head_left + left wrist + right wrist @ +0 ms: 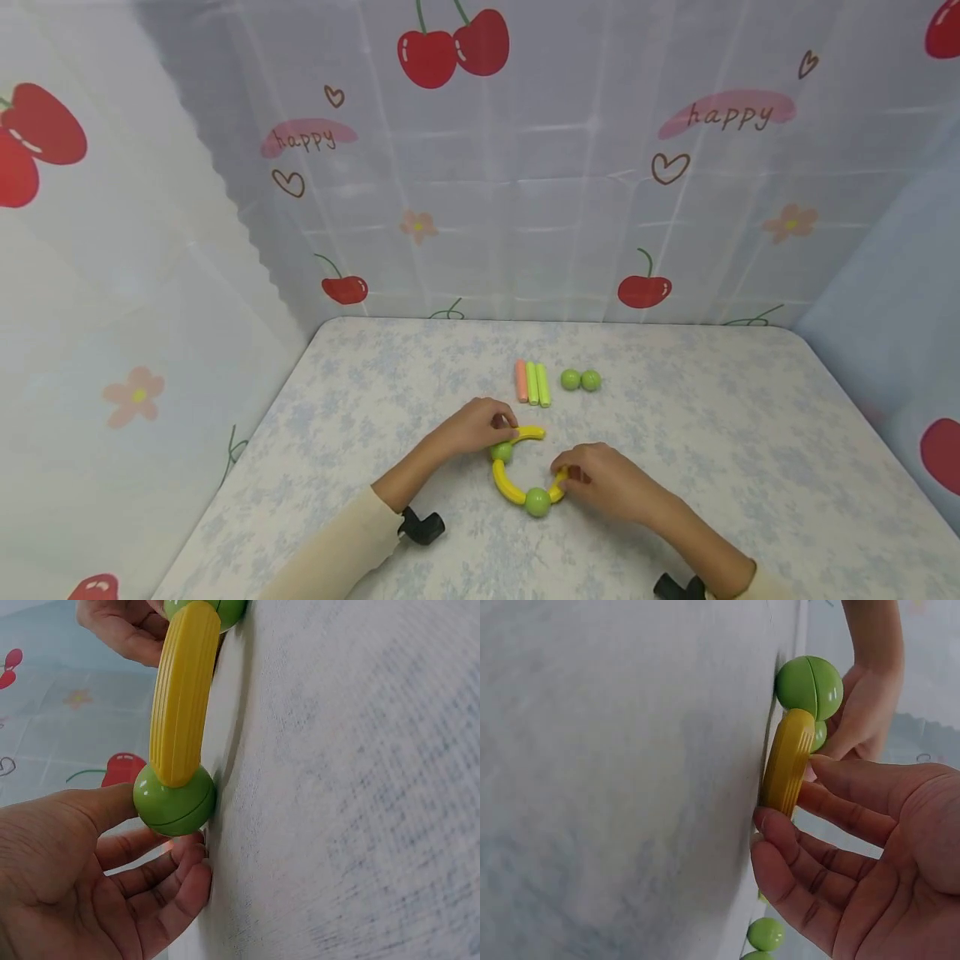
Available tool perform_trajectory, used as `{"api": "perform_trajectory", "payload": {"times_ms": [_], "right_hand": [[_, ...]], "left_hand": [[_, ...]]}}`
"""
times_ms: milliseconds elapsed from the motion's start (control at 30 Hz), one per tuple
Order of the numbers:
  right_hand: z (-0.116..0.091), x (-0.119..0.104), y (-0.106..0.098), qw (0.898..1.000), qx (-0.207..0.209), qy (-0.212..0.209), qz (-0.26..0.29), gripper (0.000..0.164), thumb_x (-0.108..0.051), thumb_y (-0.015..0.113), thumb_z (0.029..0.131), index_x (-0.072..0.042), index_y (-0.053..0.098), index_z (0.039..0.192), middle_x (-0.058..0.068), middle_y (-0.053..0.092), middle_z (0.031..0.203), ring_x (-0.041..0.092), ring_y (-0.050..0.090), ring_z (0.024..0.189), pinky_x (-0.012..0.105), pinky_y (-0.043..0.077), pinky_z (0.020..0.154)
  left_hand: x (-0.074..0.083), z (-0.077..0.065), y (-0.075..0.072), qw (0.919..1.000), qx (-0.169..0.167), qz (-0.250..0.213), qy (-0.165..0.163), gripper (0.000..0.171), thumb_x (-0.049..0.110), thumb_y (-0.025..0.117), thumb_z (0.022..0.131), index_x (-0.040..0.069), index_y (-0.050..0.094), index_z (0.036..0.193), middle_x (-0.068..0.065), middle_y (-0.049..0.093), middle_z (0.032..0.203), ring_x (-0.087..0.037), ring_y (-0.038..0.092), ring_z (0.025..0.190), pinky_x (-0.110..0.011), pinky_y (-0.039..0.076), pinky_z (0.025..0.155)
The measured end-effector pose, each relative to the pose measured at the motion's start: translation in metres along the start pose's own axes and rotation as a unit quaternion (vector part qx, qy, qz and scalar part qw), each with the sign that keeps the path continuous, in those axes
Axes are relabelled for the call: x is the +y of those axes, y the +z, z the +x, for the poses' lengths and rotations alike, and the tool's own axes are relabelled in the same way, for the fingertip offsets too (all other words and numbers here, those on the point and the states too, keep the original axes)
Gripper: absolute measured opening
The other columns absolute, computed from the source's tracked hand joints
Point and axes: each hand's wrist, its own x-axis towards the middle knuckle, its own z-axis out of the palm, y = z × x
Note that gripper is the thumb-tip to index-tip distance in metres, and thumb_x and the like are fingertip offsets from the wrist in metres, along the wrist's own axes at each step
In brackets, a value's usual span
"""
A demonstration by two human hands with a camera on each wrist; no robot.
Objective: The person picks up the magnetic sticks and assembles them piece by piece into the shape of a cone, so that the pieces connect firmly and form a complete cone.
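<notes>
On the table, yellow curved rods (508,483) and green balls (537,502) are joined into a partial ring that opens toward the right. My left hand (480,427) pinches the upper yellow curved rod (532,432) close to another green ball (502,452). In the left wrist view, that ball (175,801) hides the fingertips' hold. My right hand (611,483) pinches the short-looking yellow rod (557,490) at the ring's lower right, between thumb and fingers. The right wrist view shows this ribbed yellow rod (786,761) meeting a green ball (810,688).
Behind the ring lie an orange stick (521,382) and two yellow-green sticks (537,384), side by side. Two loose green balls (581,380) sit to their right. A cherry-printed curtain (510,183) hangs along the far table edge and both sides.
</notes>
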Motion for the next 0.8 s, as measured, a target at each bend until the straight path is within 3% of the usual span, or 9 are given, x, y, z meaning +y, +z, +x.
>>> {"api": "perform_trajectory", "payload": {"times_ms": [233, 500, 800], "right_hand": [[0.006, 0.011, -0.004, 1.000, -0.005, 0.005, 0.024, 0.018, -0.011, 0.072, 0.094, -0.007, 0.076, 0.112, -0.007, 0.066, 0.088, 0.005, 0.055, 0.072, 0.025, 0.049, 0.061], [0.012, 0.019, -0.005, 0.999, 0.001, -0.004, 0.047, 0.019, -0.013, 0.075, 0.093, -0.008, 0.076, 0.111, -0.006, 0.064, 0.086, 0.007, 0.053, 0.069, 0.025, 0.049, 0.058], [0.021, 0.022, -0.006, 0.999, -0.001, -0.002, 0.044, 0.019, -0.011, 0.075, 0.093, -0.008, 0.076, 0.112, -0.007, 0.062, 0.084, 0.007, 0.052, 0.069, 0.025, 0.048, 0.058]], "left_hand": [[-0.005, -0.005, 0.000, 0.9996, -0.002, -0.027, -0.009, 0.012, 0.020, 0.073, 0.096, 0.010, 0.075, 0.101, 0.005, 0.067, 0.080, -0.006, 0.058, 0.066, -0.022, 0.050, 0.060], [-0.007, -0.012, 0.001, 0.9971, -0.019, -0.074, -0.007, 0.017, 0.014, 0.070, 0.097, 0.003, 0.073, 0.110, 0.003, 0.067, 0.074, -0.011, 0.061, 0.057, -0.023, 0.052, 0.053], [-0.005, -0.024, 0.005, 0.9952, -0.013, -0.095, -0.020, 0.022, 0.016, 0.072, 0.097, 0.005, 0.072, 0.115, 0.002, 0.067, 0.072, -0.014, 0.061, 0.056, -0.024, 0.051, 0.053]]}}
